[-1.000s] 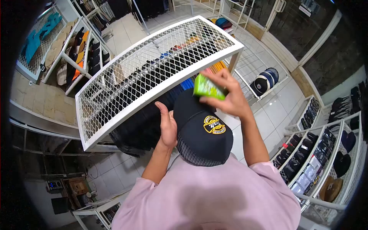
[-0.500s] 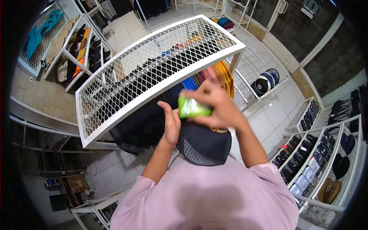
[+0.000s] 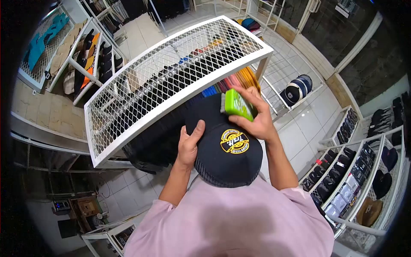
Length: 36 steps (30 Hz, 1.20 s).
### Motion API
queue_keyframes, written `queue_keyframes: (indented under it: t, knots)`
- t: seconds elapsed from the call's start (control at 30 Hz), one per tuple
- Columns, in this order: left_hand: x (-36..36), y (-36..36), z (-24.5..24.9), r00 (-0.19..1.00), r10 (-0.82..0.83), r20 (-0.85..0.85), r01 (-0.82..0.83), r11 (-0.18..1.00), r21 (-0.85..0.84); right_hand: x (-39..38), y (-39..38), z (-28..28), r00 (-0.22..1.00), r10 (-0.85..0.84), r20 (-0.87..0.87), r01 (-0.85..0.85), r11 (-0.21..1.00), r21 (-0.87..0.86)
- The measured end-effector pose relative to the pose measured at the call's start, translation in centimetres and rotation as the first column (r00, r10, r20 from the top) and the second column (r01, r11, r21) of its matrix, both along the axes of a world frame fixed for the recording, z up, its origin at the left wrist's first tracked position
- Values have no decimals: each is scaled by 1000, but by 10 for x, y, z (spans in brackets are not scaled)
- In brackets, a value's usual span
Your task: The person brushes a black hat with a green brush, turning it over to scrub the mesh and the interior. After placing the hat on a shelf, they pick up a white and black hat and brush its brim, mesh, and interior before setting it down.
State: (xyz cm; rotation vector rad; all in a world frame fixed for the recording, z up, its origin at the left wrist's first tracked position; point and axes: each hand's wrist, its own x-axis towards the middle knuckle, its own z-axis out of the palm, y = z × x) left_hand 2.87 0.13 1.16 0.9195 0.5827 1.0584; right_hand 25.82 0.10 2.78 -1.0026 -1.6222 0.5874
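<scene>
A black cap with a round yellow and black patch is held in front of my chest, its brim pointing away from me. My left hand grips the cap's left side, thumb on top and the other fingers hidden beneath. In my right hand is a bright green brush, its grey bristle side facing left, close to the right edge of the brim. Whether the bristles touch the cap cannot be made out.
A white mesh-topped rack with hanging clothes stands just ahead. Shelves of dark goods are at the right, caps lie on a low rack, and a slanted display stands at the left.
The cap has tilted so its patch and brim now show. The green brush has moved right and turned, and my left thumb has come down onto the cap.
</scene>
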Motion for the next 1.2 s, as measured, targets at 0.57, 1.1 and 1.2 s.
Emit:
queue_keyframes:
  t: [0.57,1.1,1.2]
  knots:
    - [-10,3,9,972,-62,225,93,988,-127,5,5,-33,949,-39,-312,7,995,-103]
    - [6,1,-23,994,-65,87,74,992,-107,4,4,-6,988,-113,-102,119,991,55]
    - [-6,4,-5,972,-50,228,72,994,-86,6,2,-33,987,-69,-146,68,998,-12]
